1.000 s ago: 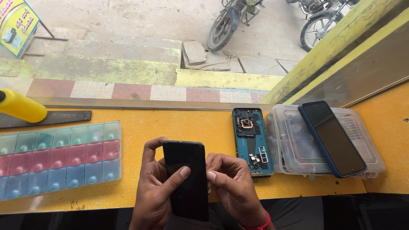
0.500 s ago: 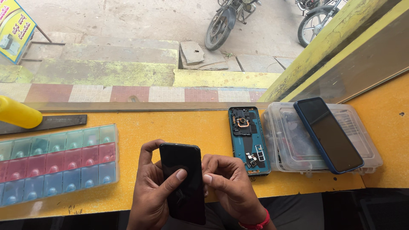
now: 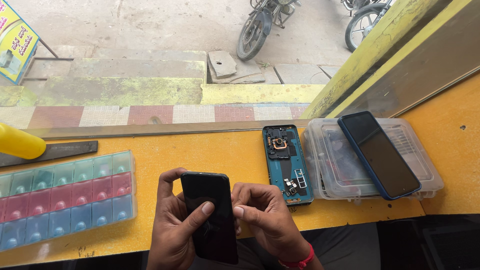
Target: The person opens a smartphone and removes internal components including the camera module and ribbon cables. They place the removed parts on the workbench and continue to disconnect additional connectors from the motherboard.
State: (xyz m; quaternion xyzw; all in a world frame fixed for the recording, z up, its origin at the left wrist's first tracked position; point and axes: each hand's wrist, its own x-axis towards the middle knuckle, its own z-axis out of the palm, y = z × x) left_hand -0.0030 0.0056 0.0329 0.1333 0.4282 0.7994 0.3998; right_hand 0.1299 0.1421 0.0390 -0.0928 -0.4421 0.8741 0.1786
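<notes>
Fingers [image 3: 196, 216] of the left hand [image 3: 172, 235] are wrapping around a black rectangular slab-like phone [image 3: 210, 216], the thumb curling over its upper left corner and the index finger lying flat across its dark face, so this hand is clamping the phone from the left side. Opposite it, the right hand [image 3: 267, 220] is curling its fingers [image 3: 245, 210] together against the phone's right edge, pinching that edge, with a red band showing at the wrist near the bottom of the frame. The phone is sitting upright in the lower centre of the frame, held just above the near edge of the yellow counter [image 3: 210, 150]. At the lower left, a clear plastic sorting box with teal, red and blue compartments [image 3: 65, 197] is lying flat on the counter, close beside the left hand but apart from it. Right of centre, an opened teal phone body with exposed inner parts [image 3: 287, 162] is lying flat just beside the right hand. Further right, a clear plastic lidded case [image 3: 425, 170] is carrying a dark phone in a blue frame [image 3: 378, 154] diagonally on top. At the left edge, a yellow cylindrical handle [image 3: 20, 142] is resting above a dark flat metal strip [image 3: 50, 152]. Beyond the counter, in the upper frame, two parked motorbikes [image 3: 262, 25] are standing on the pavement.
</notes>
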